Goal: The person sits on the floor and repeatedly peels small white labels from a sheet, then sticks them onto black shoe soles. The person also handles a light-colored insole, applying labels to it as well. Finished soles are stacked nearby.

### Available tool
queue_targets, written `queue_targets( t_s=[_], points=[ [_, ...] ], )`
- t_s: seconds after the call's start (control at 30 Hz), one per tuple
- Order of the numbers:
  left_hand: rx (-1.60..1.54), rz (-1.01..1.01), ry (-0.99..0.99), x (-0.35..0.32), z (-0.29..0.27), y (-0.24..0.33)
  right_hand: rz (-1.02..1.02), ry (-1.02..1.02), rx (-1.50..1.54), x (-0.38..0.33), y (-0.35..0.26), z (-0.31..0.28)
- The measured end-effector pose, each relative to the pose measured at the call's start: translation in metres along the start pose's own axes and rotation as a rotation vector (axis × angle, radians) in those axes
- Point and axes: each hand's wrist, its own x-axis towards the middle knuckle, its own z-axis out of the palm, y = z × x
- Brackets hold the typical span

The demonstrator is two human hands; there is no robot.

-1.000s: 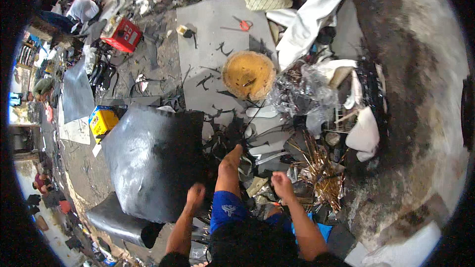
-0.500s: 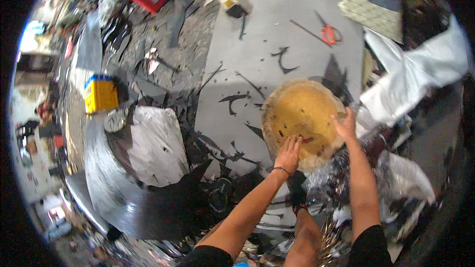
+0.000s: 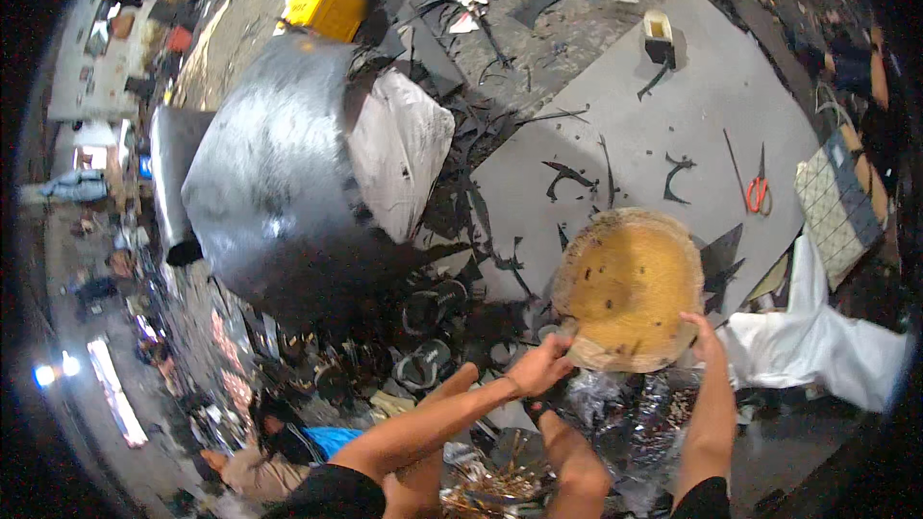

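Observation:
A round yellow-brown slab (image 3: pixel 630 284), which looks like a wooden board, has a pale, rough rim and a few dark specks on top. It lies over the near part of a large grey sheet (image 3: pixel 615 135). My right hand (image 3: pixel 707 338) grips its right rim, fingers on the edge. At the lower left edge is my left hand (image 3: pixel 541 367), its fingers curled closed against the rim; whether they pinch anything else is hidden. Beyond the board, dark curved offcuts (image 3: pixel 567 178) are scattered on the sheet. Red-handled scissors (image 3: pixel 759 194) lie farther right.
A big dark roll (image 3: pixel 274 173) with a white sheet (image 3: pixel 402 149) stands at left, a yellow container (image 3: pixel 327 5) behind it. A small open box (image 3: pixel 658 31) sits on the sheet's far part. White cloth (image 3: pixel 817 341) and a checked bag (image 3: pixel 832 197) lie right. Sandals (image 3: pixel 423 363) sit near my legs.
My view has swung left, so the scene shifts right and turns. My left hand, earlier flat on the board's top, is now at its lower left edge with fingers curled. The right hand stays on the rim.

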Motion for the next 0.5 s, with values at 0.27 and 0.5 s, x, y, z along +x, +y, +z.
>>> queue_targets(
  t_s=[0.27, 0.5],
  points=[
    [-0.663, 0.071, 0.256, -0.254, -0.011, 0.051, -0.509, 0.407, -0.591, -0.099, -0.007, 0.183],
    [-0.897, 0.081, 0.575, -0.387, 0.031, 0.055, -0.630, 0.433, -1.035, -0.145, -0.029, 0.317]
  ],
)
